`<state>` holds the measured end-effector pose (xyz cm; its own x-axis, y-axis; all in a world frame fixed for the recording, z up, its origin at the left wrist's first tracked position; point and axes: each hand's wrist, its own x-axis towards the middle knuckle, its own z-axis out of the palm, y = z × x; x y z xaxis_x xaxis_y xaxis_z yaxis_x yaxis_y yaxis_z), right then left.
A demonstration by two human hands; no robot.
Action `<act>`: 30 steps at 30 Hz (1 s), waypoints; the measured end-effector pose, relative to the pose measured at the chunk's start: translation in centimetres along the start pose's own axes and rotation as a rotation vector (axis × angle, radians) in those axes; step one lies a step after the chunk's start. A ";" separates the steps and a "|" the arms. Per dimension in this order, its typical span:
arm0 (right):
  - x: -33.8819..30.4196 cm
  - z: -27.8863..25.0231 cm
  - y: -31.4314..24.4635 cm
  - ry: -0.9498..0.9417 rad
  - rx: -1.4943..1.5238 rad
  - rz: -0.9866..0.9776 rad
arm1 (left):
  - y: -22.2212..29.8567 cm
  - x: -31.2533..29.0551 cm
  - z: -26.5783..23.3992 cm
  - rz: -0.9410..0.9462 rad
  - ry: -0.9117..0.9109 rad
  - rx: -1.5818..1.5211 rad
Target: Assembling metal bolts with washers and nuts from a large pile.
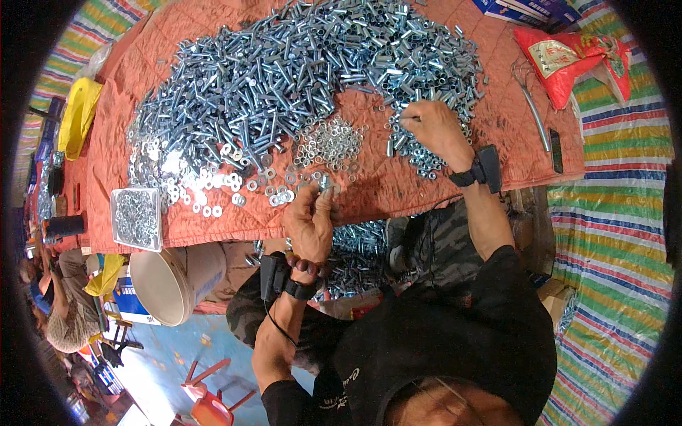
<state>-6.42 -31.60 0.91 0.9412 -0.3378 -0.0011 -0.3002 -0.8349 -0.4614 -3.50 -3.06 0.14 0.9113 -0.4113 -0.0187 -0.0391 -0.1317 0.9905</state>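
Observation:
My left hand (310,221) is closed near the table's front edge, its fingertips pinching a small shiny bolt (325,182). Flat washers (282,197) lie just beside those fingers, and a heap of small ring washers (330,140) is a little farther off. Over the right side of the big pile, my right hand (437,129) has its fingers pressed together; whatever is in them is too small and hidden to name. Metal sleeves (419,74) lie beyond it and hex nuts (424,162) below it. Loose long bolts (249,92) fill the left and middle of the pile.
A clear plastic box (136,219) of small metal parts sits at the front left corner. White buckets (167,284) stand below the table. A red bag (558,64), a curved metal tool (531,106) and a dark flat object (556,150) are at the right. More bolts (359,259) lie under the edge.

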 end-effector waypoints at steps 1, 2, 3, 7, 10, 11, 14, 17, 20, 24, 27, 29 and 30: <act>-0.1 0.0 -0.3 0.001 0.001 -0.001 | 0.0 -0.1 -0.1 0.005 -0.017 0.041; -0.2 -0.1 -0.8 -0.086 -0.049 -0.016 | 0.0 -0.2 -0.1 0.006 -0.016 0.042; -0.5 -0.1 -1.2 -0.173 -0.099 -0.031 | -0.1 -0.2 -0.1 -0.020 -0.017 0.022; -1.9 0.8 -1.5 -0.133 -0.170 -0.175 | -1.0 -0.7 0.2 -0.135 -0.029 -0.169; -2.2 2.3 -0.6 -0.121 -0.210 -0.183 | -1.8 -0.5 0.3 -0.013 -0.030 -0.085; -2.4 2.4 -0.4 -0.079 -0.217 -0.202 | -1.6 -0.4 0.5 -0.004 -0.039 -0.089; -2.2 1.3 -1.1 -0.120 -0.133 -0.164 | -1.4 -0.8 0.2 -0.127 -0.059 -0.095; -2.0 0.5 -2.0 -0.161 0.088 -0.128 | -0.7 -0.8 0.4 -0.091 -0.043 -0.023; -2.1 -0.2 -3.6 -0.216 0.343 -0.076 | 0.2 -0.6 0.5 -0.070 -0.036 0.036; -2.5 -0.5 -5.4 -0.316 0.531 -0.036 | -0.2 -0.5 0.7 0.008 -0.050 0.103; -3.0 0.4 -5.1 -0.294 0.600 -0.149 | -1.0 -0.4 1.1 0.130 -0.030 0.056; -3.0 0.4 -5.1 -0.273 0.566 -0.236 | -0.6 -0.5 1.1 0.060 -0.048 0.074; -3.1 0.3 -5.1 -0.253 0.531 -0.324 | -0.5 -0.5 1.1 -0.010 -0.066 0.092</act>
<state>-7.72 -26.11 2.98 0.9977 0.0595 0.0329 0.0594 -0.5279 -0.8472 -4.43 -3.80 -0.52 0.8831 -0.4674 -0.0407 -0.0701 -0.2173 0.9736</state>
